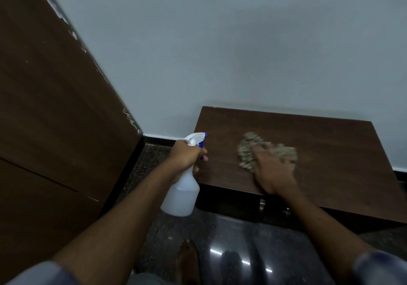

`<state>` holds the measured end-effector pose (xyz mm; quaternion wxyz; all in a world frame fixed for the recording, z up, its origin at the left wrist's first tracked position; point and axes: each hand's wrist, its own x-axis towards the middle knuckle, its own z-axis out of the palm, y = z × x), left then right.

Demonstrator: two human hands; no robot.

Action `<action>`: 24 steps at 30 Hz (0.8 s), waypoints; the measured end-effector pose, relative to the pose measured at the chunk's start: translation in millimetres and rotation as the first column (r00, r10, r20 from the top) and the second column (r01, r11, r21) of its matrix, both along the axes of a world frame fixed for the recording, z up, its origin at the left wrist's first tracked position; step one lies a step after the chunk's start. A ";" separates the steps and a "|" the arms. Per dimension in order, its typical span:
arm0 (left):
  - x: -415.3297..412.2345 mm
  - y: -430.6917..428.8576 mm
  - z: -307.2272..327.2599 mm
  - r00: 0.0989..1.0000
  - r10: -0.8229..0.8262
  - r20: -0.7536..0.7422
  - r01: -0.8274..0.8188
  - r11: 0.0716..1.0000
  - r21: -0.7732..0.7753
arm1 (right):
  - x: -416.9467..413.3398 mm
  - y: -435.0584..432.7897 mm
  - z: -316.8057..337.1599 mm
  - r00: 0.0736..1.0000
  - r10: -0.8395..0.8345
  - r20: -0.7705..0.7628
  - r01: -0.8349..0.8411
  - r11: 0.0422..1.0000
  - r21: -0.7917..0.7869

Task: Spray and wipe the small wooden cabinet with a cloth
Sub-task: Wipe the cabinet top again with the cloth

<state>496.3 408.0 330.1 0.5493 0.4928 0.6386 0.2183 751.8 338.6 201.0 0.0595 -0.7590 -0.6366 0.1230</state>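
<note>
The small wooden cabinet [330,144] is low, with a dark brown top, and stands against the pale wall. My left hand [187,155] grips the neck of a white spray bottle [182,194] with a blue nozzle, held upright just off the cabinet's left front corner. My right hand [273,172] presses flat on a beige, nubby cloth [248,150] lying on the cabinet top; the hand and cloth are motion-blurred. Metal knobs [262,204] show on the dark cabinet front below my right wrist.
A tall brown wooden panel [55,108] with chipped edges rises at the left. The floor [231,240] is dark polished stone with light reflections. My bare foot [187,260] rests on it below the bottle. A black skirting runs along the wall.
</note>
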 end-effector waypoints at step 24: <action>78.2 8.7 -22.6 0.989 -0.142 0.031 0.143 0.989 -0.032 | 82.4 115.4 9.1 0.966 0.236 0.102 -0.230 0.971 -0.067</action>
